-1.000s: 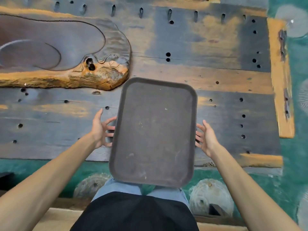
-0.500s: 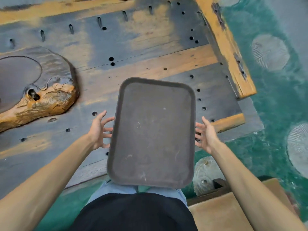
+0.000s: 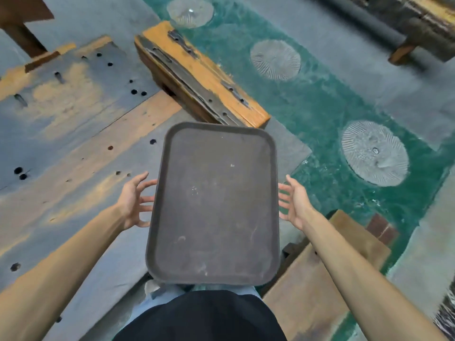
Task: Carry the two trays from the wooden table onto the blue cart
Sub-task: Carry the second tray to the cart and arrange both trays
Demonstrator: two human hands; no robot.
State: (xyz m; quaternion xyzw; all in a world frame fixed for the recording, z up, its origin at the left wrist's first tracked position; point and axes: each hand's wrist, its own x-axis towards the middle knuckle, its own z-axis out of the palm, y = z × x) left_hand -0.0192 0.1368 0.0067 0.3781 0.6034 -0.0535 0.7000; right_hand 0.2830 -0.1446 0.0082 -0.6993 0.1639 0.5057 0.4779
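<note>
Tray: a dark brown tray (image 3: 214,205) with round corners is held flat in front of the body, over the corner of the wooden table (image 3: 73,134) and the green floor (image 3: 332,107). Nothing lies on it.
Left hand: the left hand (image 3: 131,200) is placed at the tray's left edge. Its fingers are spread and tucked under the rim, so the tray is grasped from below.
Right hand: the right hand (image 3: 294,203) is placed at the right edge, and the tray is grasped the same way.
Table: dark holes are seen in its worn boards.
Floor: pale round shapes (image 3: 374,153) are seen in the green.
</note>
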